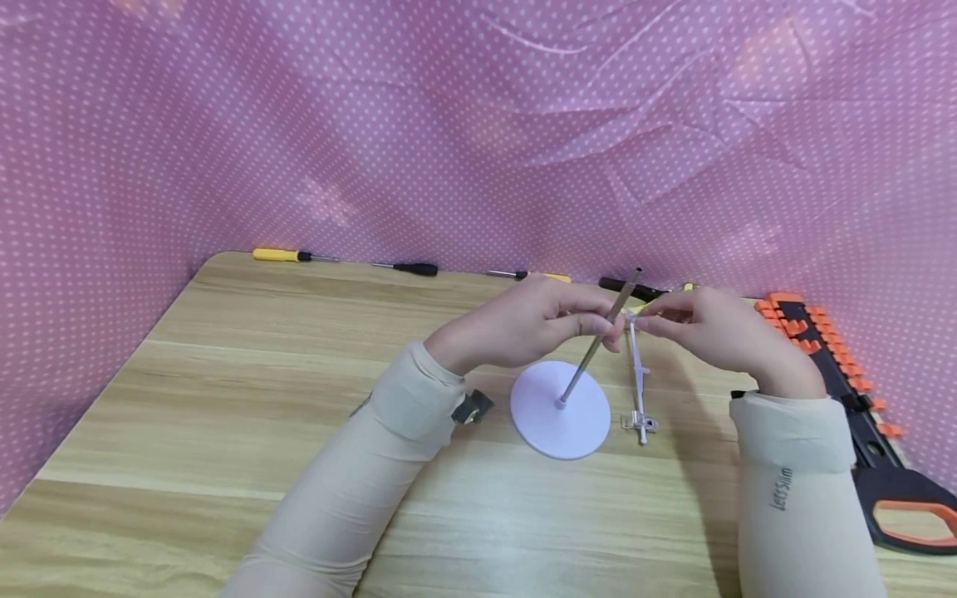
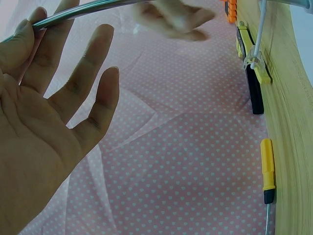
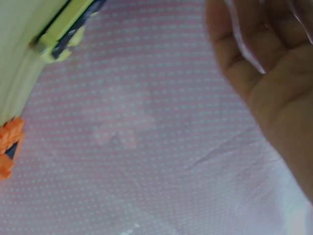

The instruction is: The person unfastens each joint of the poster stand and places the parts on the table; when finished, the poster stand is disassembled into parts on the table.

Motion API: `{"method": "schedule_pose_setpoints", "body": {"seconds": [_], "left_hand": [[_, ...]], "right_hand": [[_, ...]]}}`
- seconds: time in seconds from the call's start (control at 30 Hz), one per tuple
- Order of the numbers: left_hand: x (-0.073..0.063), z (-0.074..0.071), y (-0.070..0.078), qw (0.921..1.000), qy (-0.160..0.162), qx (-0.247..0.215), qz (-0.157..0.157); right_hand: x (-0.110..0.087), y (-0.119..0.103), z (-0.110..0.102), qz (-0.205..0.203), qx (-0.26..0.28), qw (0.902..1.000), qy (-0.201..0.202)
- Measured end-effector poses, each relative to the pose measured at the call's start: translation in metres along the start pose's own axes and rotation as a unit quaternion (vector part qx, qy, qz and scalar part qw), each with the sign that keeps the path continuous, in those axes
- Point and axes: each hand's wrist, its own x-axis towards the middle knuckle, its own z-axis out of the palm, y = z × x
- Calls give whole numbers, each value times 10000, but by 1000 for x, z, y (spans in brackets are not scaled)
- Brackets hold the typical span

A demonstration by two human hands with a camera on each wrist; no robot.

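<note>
The round-based stand (image 1: 557, 425) is on the wooden table (image 1: 187, 432), just right of the middle; we count one smooth white disc (image 1: 534, 415) and one slim, shiny metal rod (image 1: 584, 365). Going from the left along the back edge, we see one yellow-handled screwdriver (image 1: 277, 254), one black-handled screwdriver (image 1: 414, 269) and a second yellow-handled screwdriver (image 1: 553, 277), three in all. One small dark piece (image 1: 473, 407) lies just beside the left cuff (image 1: 414, 390). Our left hand (image 1: 523, 324) pinches the rod's upper part between thumb and nearest fingers, the others spread loosely. Right of the disc we see one thin white bar (image 1: 639, 378) with clear plastic pieces at both ends. Beyond it lie black and yellow tools (image 2: 255, 93), too overlapped to count. Our right hand (image 1: 721, 332) has bent fingers, thumb and fingertips close together; we cannot tell whether they hold anything. Rightmost is one long black tool (image 1: 833, 378) with orange tabs and a looped handle. One creased pink cloth (image 1: 449, 124), pale-spotted, hangs behind.
</note>
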Motion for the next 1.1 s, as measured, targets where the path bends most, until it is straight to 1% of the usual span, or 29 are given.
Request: {"method": "schedule_pose_setpoints", "body": {"seconds": [0.1, 0.23, 0.33, 0.47, 0.53, 0.6, 0.63, 0.7, 0.8, 0.87, 0.93, 1.07, 1.1], "left_hand": [[0, 0, 0, 10000, 16, -18, 49], [0, 0, 0, 10000, 28, -11, 81], [0, 0, 0, 10000, 13, -9, 53], [0, 0, 0, 10000, 4, 16, 74], [1, 0, 0, 9999, 9, 29, 106], [1, 0, 0, 9999, 12, 26, 128], [1, 0, -1, 9999, 14, 24, 127], [1, 0, -1, 9999, 14, 24, 113], [1, 0, -1, 10000, 4, 28, 84], [1, 1, 0, 10000, 1, 40, 77], [1, 0, 0, 9999, 0, 55, 84], [1, 0, 0, 9999, -11, 54, 88], [1, 0, 0, 9999, -17, 46, 89]], "right_hand": [[-4, -12, -3, -335, 251, 9969, 669], [-11, -27, -6, -663, 742, 9839, 1485], [-16, -36, -8, -803, 1195, 9726, 1828], [-21, -44, -9, -994, 1726, 9578, 2073], [-22, -47, -9, -1109, 1988, 9483, 2211], [-22, -51, -9, -1264, 2308, 9352, 2371], [-22, -53, -8, -1387, 2500, 9263, 2455], [-22, -56, -7, -1666, 2987, 9041, 2563], [-23, -61, -7, -2112, 3670, 8681, 2591], [-25, -63, -6, -2374, 3938, 8509, 2542], [-27, -65, -6, -2540, 4074, 8409, 2499], [-29, -71, -3, -2782, 4216, 8298, 2374], [-28, -72, -2, -2831, 4228, 8283, 2347]]}}
